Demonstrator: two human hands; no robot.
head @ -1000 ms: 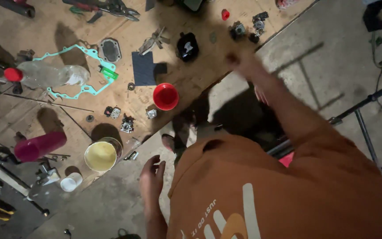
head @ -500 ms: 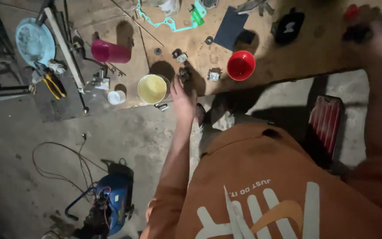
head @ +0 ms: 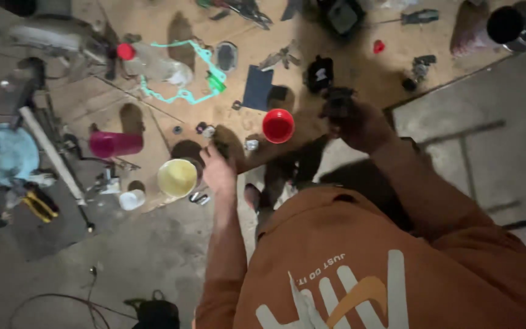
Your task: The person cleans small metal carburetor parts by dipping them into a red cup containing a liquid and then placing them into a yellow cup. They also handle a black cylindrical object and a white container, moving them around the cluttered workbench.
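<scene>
Right hand is clenched around a small dark part, lifted just right of the red cup; part too blurred to identify further. Left hand is down on the board left of and below the red cup, fingers on a small dark piece; can't tell if it's actually gripped or just touched. Yellow cup sits just left of that hand, mouth up. Small metal fittings lie between the red cup and yellow cup, another one just below-left of the red cup. Dark blue square sheet is above-left of the red cup, black block-shaped part above-right of it. Teal gasket-like loop lies further up-left, next to a clear bottle with red cap. Magenta cup lies on its side well left of the red cup. White cap below it, yellow-handled pliers and pale blue round dish far left. Board rests on the concrete floor. Orange shirt fills the bottom of the view.
</scene>
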